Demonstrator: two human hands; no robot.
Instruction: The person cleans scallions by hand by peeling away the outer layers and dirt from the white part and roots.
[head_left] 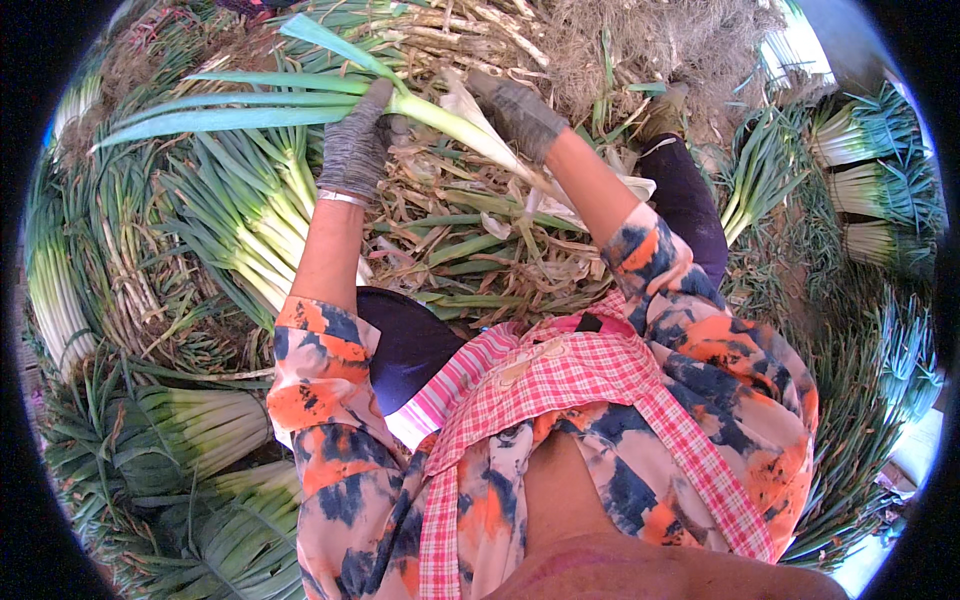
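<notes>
In a grey knit glove, my left hand (356, 148) is closed round a long green onion (452, 126) where its leaves fan out. Its blue-green leaves point left, and the pale stalk slants down to the right. My right hand (522, 116), also gloved, is beside the stalk with its fingers curled at a loose pale strip of outer skin (464, 102) that hangs along the stalk. The fingertips are partly hidden. Below both hands lies a heap of dry peeled skins and leaf scraps (490, 240).
Green onions (255, 215) lie fanned beside my left forearm. Trimmed bundles (205, 425) are stacked at lower left, and more bundles (865, 190) stand at far right. Unpeeled onions with tangled roots (640, 45) are piled at the back. A few onions (760, 175) rest right of my knee.
</notes>
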